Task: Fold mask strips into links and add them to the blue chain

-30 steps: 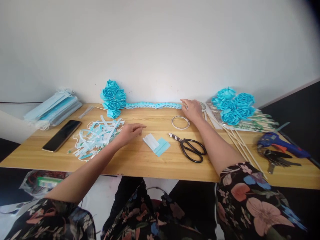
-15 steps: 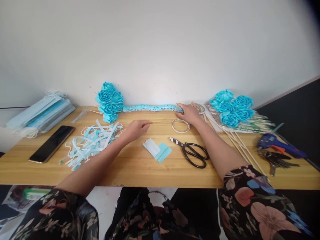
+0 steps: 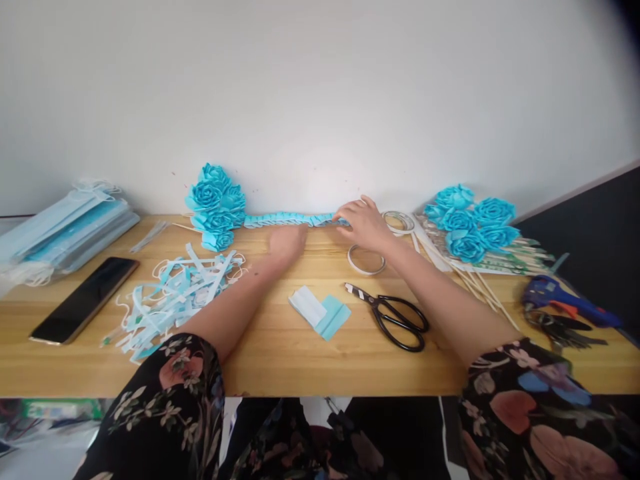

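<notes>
A long blue folded strip [image 3: 280,219] lies along the back edge of the wooden table [image 3: 280,347], running from a bunch of blue roses [image 3: 214,205] at its left end. My right hand [image 3: 363,223] pinches the strip's right end, fingers closed on it. My left hand [image 3: 287,241] lies on the table just in front of the strip's middle, its fingertips at the strip; how its fingers are set I cannot make out. A small folded blue and white piece [image 3: 320,311] rests near the front.
Black scissors [image 3: 395,313] and two tape rings [image 3: 367,259] [image 3: 400,221] lie right of centre. More blue roses on sticks [image 3: 470,227], a glue gun [image 3: 565,300] and keys are at the right. Cut scraps [image 3: 170,293], a phone [image 3: 84,300] and stacked masks [image 3: 65,227] are at the left.
My left hand moved from the table's middle back to the strip. My right hand slid left along the strip's end and closed on it. The camera shifted a little.
</notes>
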Motion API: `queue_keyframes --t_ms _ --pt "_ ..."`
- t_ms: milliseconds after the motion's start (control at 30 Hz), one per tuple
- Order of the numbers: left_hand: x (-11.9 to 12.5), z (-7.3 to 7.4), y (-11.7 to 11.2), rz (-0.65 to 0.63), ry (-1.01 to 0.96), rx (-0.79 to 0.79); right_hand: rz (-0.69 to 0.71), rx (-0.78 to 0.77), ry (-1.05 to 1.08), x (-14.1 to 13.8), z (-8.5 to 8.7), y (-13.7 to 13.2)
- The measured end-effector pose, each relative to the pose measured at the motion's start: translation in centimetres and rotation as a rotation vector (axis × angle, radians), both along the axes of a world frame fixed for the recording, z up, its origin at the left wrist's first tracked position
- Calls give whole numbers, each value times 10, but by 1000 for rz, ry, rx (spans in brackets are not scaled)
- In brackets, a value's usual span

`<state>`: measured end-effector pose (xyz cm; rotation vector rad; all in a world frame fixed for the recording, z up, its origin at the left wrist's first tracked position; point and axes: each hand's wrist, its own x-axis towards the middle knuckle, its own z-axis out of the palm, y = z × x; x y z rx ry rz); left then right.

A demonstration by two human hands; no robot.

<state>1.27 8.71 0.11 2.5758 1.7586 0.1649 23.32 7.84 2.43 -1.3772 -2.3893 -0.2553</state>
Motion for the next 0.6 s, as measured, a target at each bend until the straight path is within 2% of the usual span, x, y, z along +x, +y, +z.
queue_keyframes --t_ms 100,367,600 --pt "0 -4 3 -23 -25 21 22 -3 -70 -9 -2 14" --pt "3 -5 8 -63 -43 -8 10 32 -194 -28 -26 41" --pt "4 -6 9 -72 -58 -18 -2 31 -159 -39 -25 45"
